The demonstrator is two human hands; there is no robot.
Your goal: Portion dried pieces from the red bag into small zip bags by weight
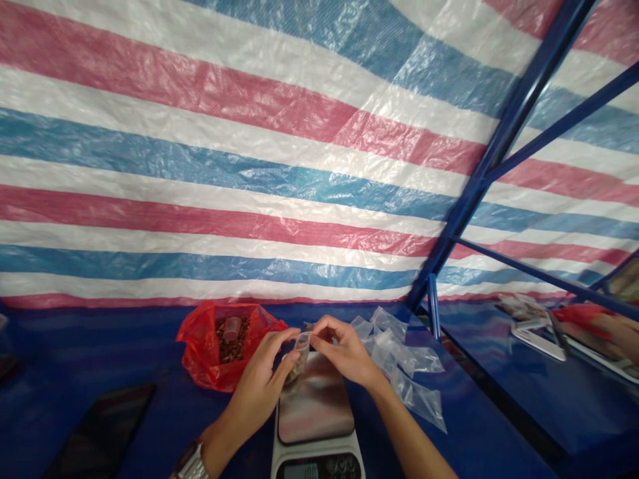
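Head view: two bare hands meet above a kitchen-style scale [315, 406] on a blue surface; between them, over the far left part of the metal pan, is a small clear bag [299, 366] with brownish contents in its lower part; whether it touches the pan cannot be told. The left hand [262, 369] has thumb and fingers closed on the bag's near side; the right hand [344, 349] appears to pinch its upper edge between thumb and forefinger. The work looks partway along: this bag has been filled to some extent, though whether it is sealed cannot be told; flat clear bags [399, 352] to the right appear unfilled; plenty of brown pieces [232, 349], with a clear cup [232, 327] among them, are left in an open red bag [200, 352]. The display [300, 470] seems to read 100, blurred; button markings are illegible; no brand can be read.
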